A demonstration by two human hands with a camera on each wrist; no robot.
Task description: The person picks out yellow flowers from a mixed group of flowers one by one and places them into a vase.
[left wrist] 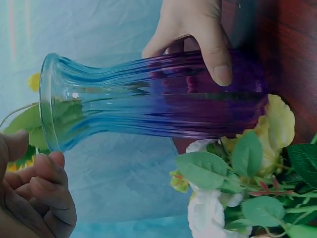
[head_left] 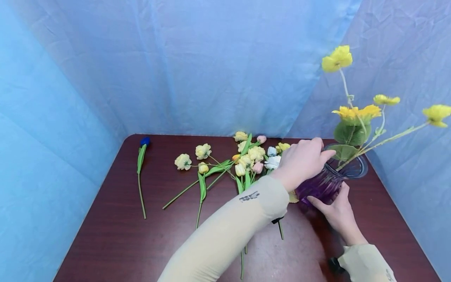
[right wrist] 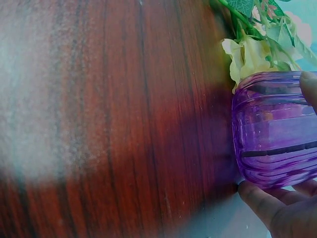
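A ribbed glass vase (head_left: 317,187), blue at the neck and purple below, tilts to the right over the table in the head view. My right hand (head_left: 340,213) grips its lower body, with thumb and fingers on opposite sides in the left wrist view. At the rim is my left hand (head_left: 303,160), its fingers loosely bent and thumb apart from them, beside a green leaf (left wrist: 27,126). From the vase mouth rise a sunflower (head_left: 357,113) and a branching stem with yellow flowers (head_left: 337,59). A dark stem (right wrist: 277,150) shows through the purple glass.
On the dark wooden table (head_left: 105,235) lie a blue tulip (head_left: 145,141) at the left and a pile of cream, yellow, pink and white flowers (head_left: 255,153) in the middle. A pale yellow bloom (right wrist: 249,58) lies close to the vase base. Blue cloth (head_left: 211,70) hangs behind.
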